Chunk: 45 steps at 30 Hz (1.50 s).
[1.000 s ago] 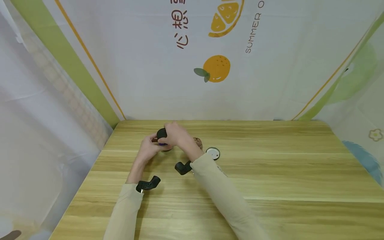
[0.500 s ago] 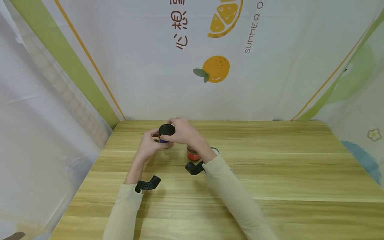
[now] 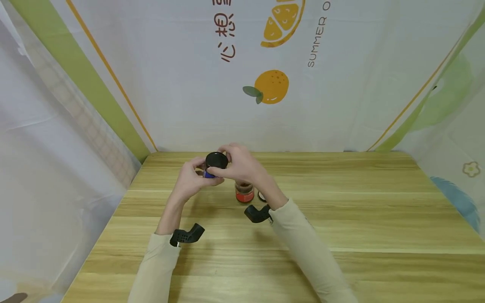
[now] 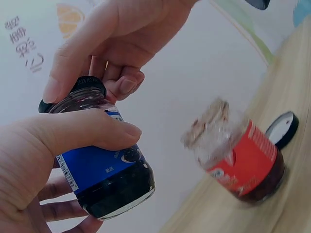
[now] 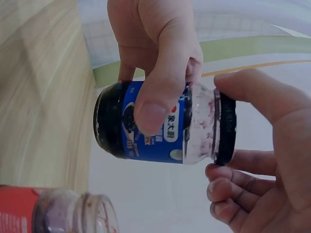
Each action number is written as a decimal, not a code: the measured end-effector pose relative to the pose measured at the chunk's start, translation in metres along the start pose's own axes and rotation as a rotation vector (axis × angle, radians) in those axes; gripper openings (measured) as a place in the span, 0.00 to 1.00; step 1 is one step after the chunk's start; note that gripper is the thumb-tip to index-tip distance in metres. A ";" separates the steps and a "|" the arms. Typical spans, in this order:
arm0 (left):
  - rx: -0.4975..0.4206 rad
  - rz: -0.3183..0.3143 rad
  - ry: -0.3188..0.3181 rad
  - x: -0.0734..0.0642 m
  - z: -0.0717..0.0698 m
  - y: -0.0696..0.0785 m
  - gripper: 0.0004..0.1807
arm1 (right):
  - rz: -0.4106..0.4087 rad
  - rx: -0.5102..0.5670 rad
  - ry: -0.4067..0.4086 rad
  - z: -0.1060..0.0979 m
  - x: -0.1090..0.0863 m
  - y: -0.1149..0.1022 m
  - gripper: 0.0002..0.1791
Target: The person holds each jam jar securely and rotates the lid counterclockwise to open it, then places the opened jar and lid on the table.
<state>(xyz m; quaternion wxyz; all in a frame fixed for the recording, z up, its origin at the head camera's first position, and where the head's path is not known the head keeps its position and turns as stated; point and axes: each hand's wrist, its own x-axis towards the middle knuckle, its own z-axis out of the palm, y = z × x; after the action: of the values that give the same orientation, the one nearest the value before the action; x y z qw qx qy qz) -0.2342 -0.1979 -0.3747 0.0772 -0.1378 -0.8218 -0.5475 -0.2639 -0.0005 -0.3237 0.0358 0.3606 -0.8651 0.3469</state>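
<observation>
My left hand (image 3: 189, 181) grips a glass jar with a blue label (image 4: 109, 165), thumb across the label and fingers behind the glass. Dark contents fill its lower part, and reddish smears show inside the clear neck (image 5: 201, 124). On its mouth sits a black lid (image 5: 226, 128), whose top tilts toward the head camera. My right hand (image 3: 244, 166) pinches this lid at the rim between thumb and fingers. To the right of the held jar, a red-labelled glass jar (image 4: 243, 160) stands uncovered on the table, its neck smeared inside.
A loose lid with a pale inside (image 4: 283, 130) lies on the wooden table (image 3: 341, 210) beside the red-labelled jar, partly hidden by my right wrist in the head view. A printed white curtain (image 3: 182, 105) hangs behind the table's far edge.
Both hands have shifted right and slightly up in the head view with the blue-labelled jar, whose lid now faces the camera more. My right forearm has moved right, uncovering the red-labelled jar.
</observation>
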 end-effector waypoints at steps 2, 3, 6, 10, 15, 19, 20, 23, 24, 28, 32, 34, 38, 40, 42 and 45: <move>-0.002 0.010 -0.002 0.000 0.002 0.005 0.24 | -0.036 0.012 0.029 -0.003 -0.004 0.001 0.25; -0.004 0.012 -0.001 0.000 0.003 0.008 0.23 | -0.055 0.017 0.044 -0.005 -0.005 0.001 0.24; 0.000 0.011 0.003 -0.002 0.007 0.017 0.23 | -0.109 0.031 0.089 -0.010 -0.011 0.002 0.21; 0.019 0.013 0.008 -0.004 0.012 0.030 0.23 | -0.140 0.047 0.140 -0.015 -0.020 0.001 0.19; 0.020 0.029 0.006 -0.006 0.020 0.041 0.23 | -0.151 0.043 0.195 -0.020 -0.031 0.001 0.22; -0.003 0.039 -0.003 -0.007 0.026 0.048 0.24 | -0.173 0.045 0.226 -0.025 -0.039 0.002 0.22; -0.009 0.044 -0.006 -0.008 0.028 0.049 0.25 | -0.181 0.048 0.233 -0.026 -0.041 0.002 0.21; -0.006 0.058 -0.018 -0.009 0.034 0.053 0.24 | -0.204 0.057 0.254 -0.030 -0.048 0.004 0.20; -0.003 0.062 -0.020 -0.009 0.035 0.054 0.23 | -0.213 0.059 0.261 -0.031 -0.050 0.005 0.20; -0.013 0.062 -0.034 -0.010 0.043 0.059 0.22 | -0.236 0.068 0.284 -0.035 -0.059 0.008 0.19; -0.029 0.055 -0.052 -0.013 0.052 0.063 0.22 | -0.243 0.059 0.302 -0.040 -0.069 0.010 0.18; -0.028 0.058 -0.060 -0.014 0.056 0.065 0.22 | -0.242 0.053 0.313 -0.042 -0.075 0.011 0.19; -0.027 0.080 -0.081 -0.017 0.066 0.068 0.24 | -0.248 0.048 0.335 -0.046 -0.087 0.013 0.20; -0.030 0.091 -0.087 -0.019 0.071 0.069 0.24 | -0.253 0.042 0.340 -0.047 -0.092 0.015 0.20; -0.032 0.101 -0.093 -0.020 0.075 0.070 0.22 | -0.258 0.030 0.342 -0.049 -0.097 0.016 0.20; -0.041 0.120 -0.107 -0.022 0.082 0.070 0.19 | -0.264 0.009 0.340 -0.052 -0.102 0.019 0.20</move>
<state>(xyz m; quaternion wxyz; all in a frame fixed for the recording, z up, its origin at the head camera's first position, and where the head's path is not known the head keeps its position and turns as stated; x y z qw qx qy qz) -0.1893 -0.1001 -0.3517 0.0627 -0.2175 -0.8035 -0.5506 -0.2107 0.1030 -0.3271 0.2250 0.4073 -0.7902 0.3988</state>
